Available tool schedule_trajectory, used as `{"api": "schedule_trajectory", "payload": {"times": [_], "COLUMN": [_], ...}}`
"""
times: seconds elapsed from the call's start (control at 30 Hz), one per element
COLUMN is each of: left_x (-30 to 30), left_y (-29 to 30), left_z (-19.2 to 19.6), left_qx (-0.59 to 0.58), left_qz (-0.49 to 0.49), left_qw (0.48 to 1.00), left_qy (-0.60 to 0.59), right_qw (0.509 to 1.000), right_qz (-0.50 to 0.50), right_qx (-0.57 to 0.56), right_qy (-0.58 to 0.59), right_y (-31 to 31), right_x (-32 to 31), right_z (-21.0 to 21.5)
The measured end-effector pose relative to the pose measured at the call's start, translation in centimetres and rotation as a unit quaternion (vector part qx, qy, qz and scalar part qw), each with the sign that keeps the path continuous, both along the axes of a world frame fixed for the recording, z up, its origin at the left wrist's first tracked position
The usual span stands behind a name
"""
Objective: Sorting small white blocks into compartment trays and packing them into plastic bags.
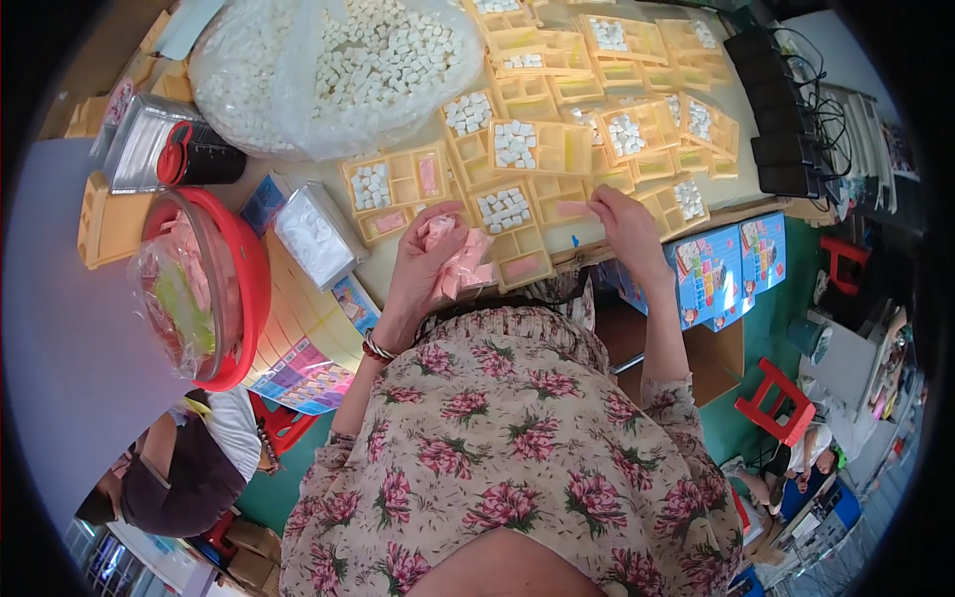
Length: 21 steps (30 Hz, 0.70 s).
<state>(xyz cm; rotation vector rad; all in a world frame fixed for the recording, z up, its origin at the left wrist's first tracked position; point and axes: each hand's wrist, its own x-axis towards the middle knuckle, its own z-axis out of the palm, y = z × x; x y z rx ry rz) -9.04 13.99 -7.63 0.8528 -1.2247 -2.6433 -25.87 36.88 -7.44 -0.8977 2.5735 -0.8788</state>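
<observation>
My left hand [426, 257] is closed around a bunch of small pink packets [468, 267], at the near edge of the table. My right hand [631, 227] pinches a single pink packet [573, 209] between thumb and fingertips, above the yellow compartment trays. Between the hands lies a yellow tray [521, 245] with white cubes [503, 208] in one section and a pink packet in its near section. Left of it, another tray [403, 189] holds white cubes and pink packets. Farther back, several trays overlap in piles, with white cubes in them and yellow-green strips in some.
A large clear bag [298, 90] of white cubes fills the back left. A red basin [254, 289] with pink and green packets stands at the left, near a black lidded cup [214, 159]. Black boxes with cables [781, 109] line the right; blue printed boxes [708, 269] sit below the edge.
</observation>
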Motion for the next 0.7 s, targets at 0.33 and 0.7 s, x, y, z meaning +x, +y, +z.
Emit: {"api": "schedule_trajectory", "payload": {"times": [0.33,0.7], "left_x": [-1.8,-1.3], "left_y": [1.1,0.7], "left_z": [0.2,-0.7], "left_qx": [-0.093,0.015], "left_qz": [0.019,0.036], "left_qw": [0.994,0.997], "left_qy": [0.045,0.07], "right_qw": [0.879,0.928], "right_qz": [-0.033,0.061], "right_qx": [-0.167,-0.147], "right_qy": [-0.445,-0.336], "right_y": [-5.5,-4.8], "right_x": [7.4,5.8], "right_z": [4.1,5.7]}}
